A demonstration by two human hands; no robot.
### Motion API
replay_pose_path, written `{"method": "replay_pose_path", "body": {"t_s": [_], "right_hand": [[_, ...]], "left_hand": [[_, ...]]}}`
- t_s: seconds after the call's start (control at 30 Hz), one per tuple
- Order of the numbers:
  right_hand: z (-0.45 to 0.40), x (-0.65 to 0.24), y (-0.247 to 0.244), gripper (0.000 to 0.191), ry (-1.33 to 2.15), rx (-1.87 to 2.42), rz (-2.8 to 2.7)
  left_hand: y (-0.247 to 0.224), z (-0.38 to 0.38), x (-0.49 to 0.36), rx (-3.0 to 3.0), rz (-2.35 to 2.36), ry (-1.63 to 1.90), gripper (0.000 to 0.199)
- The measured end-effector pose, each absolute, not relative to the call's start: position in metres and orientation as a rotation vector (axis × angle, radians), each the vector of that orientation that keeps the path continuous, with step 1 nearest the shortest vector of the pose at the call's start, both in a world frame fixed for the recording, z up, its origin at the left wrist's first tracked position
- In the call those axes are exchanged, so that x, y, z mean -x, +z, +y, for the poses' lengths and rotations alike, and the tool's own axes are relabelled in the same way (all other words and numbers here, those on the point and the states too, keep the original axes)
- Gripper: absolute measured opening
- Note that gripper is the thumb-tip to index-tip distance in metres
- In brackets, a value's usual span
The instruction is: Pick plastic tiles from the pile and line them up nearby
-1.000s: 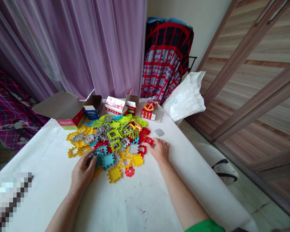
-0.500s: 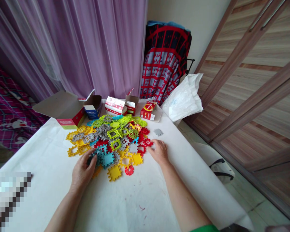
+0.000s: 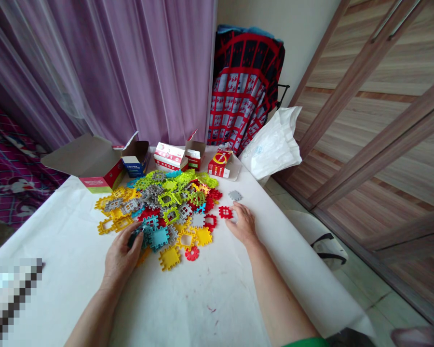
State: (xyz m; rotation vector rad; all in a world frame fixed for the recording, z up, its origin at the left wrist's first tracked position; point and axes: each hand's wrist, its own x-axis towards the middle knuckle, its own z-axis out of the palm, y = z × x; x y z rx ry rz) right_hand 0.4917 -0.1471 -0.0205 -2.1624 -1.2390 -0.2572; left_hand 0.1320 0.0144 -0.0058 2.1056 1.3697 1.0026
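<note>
A heap of flat plastic interlocking building pieces (image 3: 166, 207) in yellow, grey, lime, red and teal covers the middle of the white-covered table (image 3: 75, 250). My left hand (image 3: 121, 253) rests at the heap's near edge, fingers closed on a teal piece (image 3: 136, 236). My right hand (image 3: 243, 224) lies open on the table to the right of the heap, with its fingertips beside a small red lattice piece (image 3: 225, 212). A grey piece (image 3: 235, 195) lies apart, just beyond those fingers.
Several open cardboard boxes, including a large brown-and-red one (image 3: 90, 161) and a red-and-yellow one (image 3: 220, 164), stand along the table's far edge. A white plastic bag (image 3: 273, 144) lies at the far right corner. Purple curtains hang behind.
The red lattice piece has shifted right, away from the heap. My right hand has drawn back slightly. My left hand stays on the teal piece, and the view has tilted a little.
</note>
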Motion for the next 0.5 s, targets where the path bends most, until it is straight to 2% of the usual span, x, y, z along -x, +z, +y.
{"method": "replay_pose_path", "body": {"t_s": [0.1, 0.27, 0.4, 0.5], "right_hand": [[-0.146, -0.493, -0.019, 0.043, -0.158, 2.185, -1.288], [-0.147, -0.49, -0.011, 0.034, -0.116, 2.229, -1.241], [-0.151, -0.483, 0.0, 0.043, -0.164, 2.374, -1.09], [-0.155, -0.481, 0.005, 0.039, -0.158, 2.427, -1.071]], "left_hand": [[-0.006, 0.015, -0.132, -2.115, 1.369, 1.001, 0.054], [-0.005, 0.014, -0.132, -2.128, 1.375, 0.972, 0.053], [-0.001, 0.013, -0.133, -2.128, 1.408, 0.935, 0.054], [0.002, 0.012, -0.134, -2.137, 1.413, 0.923, 0.055]]}}
